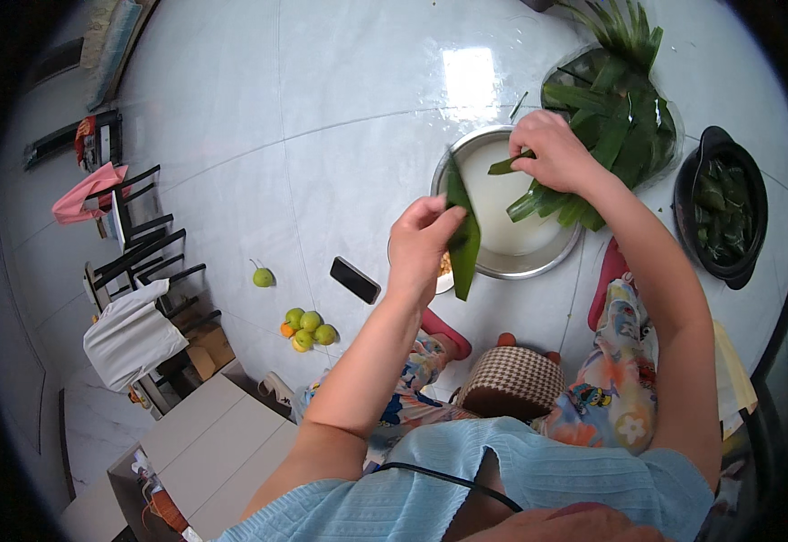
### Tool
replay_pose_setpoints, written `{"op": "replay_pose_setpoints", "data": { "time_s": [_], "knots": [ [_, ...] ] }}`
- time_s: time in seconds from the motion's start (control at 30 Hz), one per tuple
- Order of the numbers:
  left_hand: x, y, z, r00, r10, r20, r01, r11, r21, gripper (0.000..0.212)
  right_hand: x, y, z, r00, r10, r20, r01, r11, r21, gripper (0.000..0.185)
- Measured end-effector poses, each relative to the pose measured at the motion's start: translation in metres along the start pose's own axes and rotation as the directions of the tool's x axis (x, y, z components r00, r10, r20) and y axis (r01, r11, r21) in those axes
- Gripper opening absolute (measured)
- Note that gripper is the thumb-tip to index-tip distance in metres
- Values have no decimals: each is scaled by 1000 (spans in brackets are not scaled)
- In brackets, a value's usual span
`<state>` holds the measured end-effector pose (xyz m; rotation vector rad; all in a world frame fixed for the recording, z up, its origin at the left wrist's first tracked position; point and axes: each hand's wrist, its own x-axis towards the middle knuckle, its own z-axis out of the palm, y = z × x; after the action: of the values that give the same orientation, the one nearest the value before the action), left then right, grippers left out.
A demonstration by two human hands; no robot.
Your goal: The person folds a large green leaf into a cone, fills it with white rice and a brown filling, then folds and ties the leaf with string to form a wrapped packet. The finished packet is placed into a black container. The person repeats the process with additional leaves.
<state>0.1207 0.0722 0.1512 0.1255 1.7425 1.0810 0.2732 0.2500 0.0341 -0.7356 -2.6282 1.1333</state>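
My left hand (424, 234) grips a long green leaf (463, 254), which hangs upright by the near left rim of a wide metal basin (546, 267). Whitish liquid fills part of the basin. Above it, my right hand (546, 152) pinches a narrow strip of green leaf (502, 167) between thumb and fingers. Just beyond that hand, a heap of wet green leaves (614, 129) lies over a container, some leaf ends hanging over the basin. A bowl of small yellowish pieces (445, 265) is partly hidden behind my left hand.
A black oval pot (722, 210) with tied leaf-wrapped bundles stands at the right. On the tiled floor lie a phone (355, 280), several green and orange fruits (307, 328) and a single green fruit (263, 276). A checkered stool (516, 379) is between my legs; chairs stand at the left.
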Motion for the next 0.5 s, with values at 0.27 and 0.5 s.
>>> {"op": "replay_pose_setpoints", "data": {
  "time_s": [0.27,0.5],
  "knots": [
    [24,-4,23,862,504,54,-476,769,427,10,-5,-33,-25,979,76,187,-161,851,499,19],
    [5,59,-32,819,555,-146,-481,802,353,8,-39,86,-16,958,272,92,-276,780,561,16]
  ]
}}
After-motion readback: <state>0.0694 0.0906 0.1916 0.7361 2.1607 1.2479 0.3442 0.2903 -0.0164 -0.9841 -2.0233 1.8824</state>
